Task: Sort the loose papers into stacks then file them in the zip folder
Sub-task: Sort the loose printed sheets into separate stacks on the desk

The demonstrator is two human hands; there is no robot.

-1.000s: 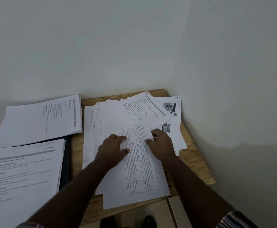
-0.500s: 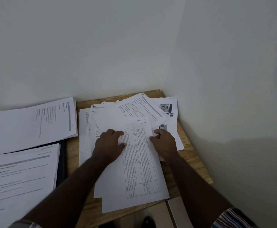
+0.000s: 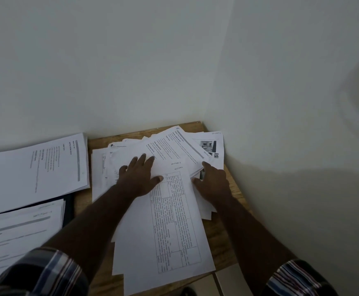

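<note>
Loose papers, fanned heap on a wooden table in a wall corner.
Left hand lies flat, fingers spread, on the heap; right hand at its right edge, fingers tucked among the sheets, grip unclear. Topmost: table sheet, print too small to read; handwritten "SECTION" notes, numbers unclear. Two sorted stacks, far and near, the near one cut off at frame edge, on a dark folder, mostly hidden.
</note>
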